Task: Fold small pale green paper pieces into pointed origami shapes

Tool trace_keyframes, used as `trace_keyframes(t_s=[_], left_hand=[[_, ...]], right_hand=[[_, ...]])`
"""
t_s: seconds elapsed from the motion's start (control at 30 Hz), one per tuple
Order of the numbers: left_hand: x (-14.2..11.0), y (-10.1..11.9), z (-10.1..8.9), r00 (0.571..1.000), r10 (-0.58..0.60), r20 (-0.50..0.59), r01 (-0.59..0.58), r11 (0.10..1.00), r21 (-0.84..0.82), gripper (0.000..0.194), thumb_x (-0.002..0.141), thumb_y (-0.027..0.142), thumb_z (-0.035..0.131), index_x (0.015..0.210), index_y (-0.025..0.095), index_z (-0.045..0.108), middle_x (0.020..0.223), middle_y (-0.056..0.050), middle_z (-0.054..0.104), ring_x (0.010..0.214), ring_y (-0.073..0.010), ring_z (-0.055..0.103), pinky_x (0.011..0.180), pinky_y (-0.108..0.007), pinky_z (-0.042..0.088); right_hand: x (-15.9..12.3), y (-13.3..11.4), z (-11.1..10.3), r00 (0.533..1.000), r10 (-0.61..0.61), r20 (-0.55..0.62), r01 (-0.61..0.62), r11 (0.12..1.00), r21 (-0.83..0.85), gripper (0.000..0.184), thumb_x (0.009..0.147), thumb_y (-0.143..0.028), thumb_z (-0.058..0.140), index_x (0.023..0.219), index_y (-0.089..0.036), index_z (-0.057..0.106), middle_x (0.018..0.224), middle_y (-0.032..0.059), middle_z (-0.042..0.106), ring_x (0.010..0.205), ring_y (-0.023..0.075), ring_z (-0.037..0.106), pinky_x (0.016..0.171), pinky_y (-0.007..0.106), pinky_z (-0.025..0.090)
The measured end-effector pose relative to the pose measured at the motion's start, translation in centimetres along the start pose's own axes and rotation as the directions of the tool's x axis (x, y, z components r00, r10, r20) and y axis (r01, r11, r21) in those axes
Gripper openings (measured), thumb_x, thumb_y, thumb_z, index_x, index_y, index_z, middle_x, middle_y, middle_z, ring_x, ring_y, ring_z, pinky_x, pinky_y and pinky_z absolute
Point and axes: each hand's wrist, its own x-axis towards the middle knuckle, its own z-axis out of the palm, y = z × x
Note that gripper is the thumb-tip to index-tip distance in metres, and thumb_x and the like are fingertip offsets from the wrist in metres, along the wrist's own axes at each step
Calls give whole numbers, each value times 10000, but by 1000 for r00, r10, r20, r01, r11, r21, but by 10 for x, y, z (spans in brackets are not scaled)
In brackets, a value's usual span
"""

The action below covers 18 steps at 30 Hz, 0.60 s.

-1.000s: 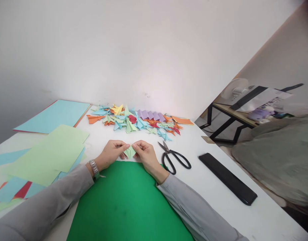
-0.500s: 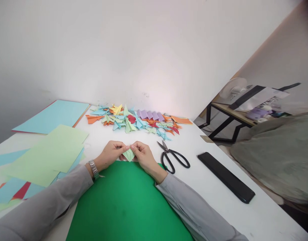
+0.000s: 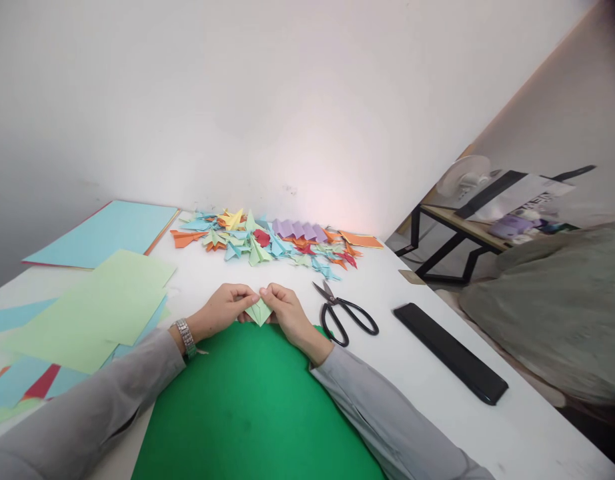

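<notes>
The white table bears a green sheet, scissors, a long black object, overlapping coloured sheets, a blue-topped paper stack and a folded-paper heap.

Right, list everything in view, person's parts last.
folded paper: one, pale green, held centrally
large sheet: one, green, front
scissors: one, black-handled, centre right
long object: one, black, right
folded shapes: many, mixed, back
pleated paper: one, purple, among folded shapes
flat stack: one, orange-topped, beside folded shapes
paper stack: one, blue-topped, back left
loose sheets: several, mixed, left
table: one, white, beneath
wall: one, whitish, behind
fan: one, white, far right
side table: one, wood-topped, far right
bag: one, white, far right
cloth: one, grey-green, right edge
wristband: one, silvery, centre left
sleeves: two, grey, front
left hand: one, bare, centre
right hand: one, bare, centre
</notes>
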Motion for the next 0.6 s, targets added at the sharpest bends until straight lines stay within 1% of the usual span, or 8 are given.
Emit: trace_keyframes(t_s=[0.1,0.2,0.27,0.4,0.5,0.6], left_hand=[[-1,1,1,1000,12,-4,-12,1000,26,285,697,412,630,611,142,605,507,8,572,451,-95,516,466,-210,425],[-1,1,0,1000,17,12,-18,999,43,289,697,410,622,586,146,581,503,12,559,455,-98,516,471,-213,425],[-1,0,0,999,20,25,-22,998,59,289,707,409,610,591,147,570,512,12,555,463,-100,516,477,-217,430],[-1,-1,-1,998,51,42,-55,994,92,277,726,396,584,599,151,556,544,16,530,495,-108,504,491,-234,451],[0,-2,-1,997,64,51,-70,990,121,249,734,377,568,628,152,568,561,23,498,523,-112,488,496,-238,458],[0,-2,-1,995,68,66,-76,990,120,247,739,375,558,641,149,571,574,26,479,535,-108,476,498,-232,457]], right_hand=[[1,1,0,1000,15,-9,-15,1000,5,444,706,-609,581,591,-189,497,477,-48,511,402,93,453,391,212,366],[1,2,-1,999,11,-36,-12,999,-37,491,747,-648,496,578,-187,504,433,-49,478,370,94,431,366,214,331],[1,1,-2,1000,-18,-16,17,997,-76,492,750,-641,499,563,-187,487,426,-51,463,366,90,423,360,211,309],[0,-2,-1,994,-95,62,104,978,-182,470,736,-606,552,541,-190,451,435,-65,432,378,76,399,378,206,297],[-1,-4,0,991,-114,75,129,962,-242,477,737,-610,542,529,-196,429,432,-76,378,376,74,382,379,209,294],[-1,-4,0,991,-118,66,131,957,-258,479,739,-606,540,520,-199,412,430,-78,360,372,74,380,376,209,289]])
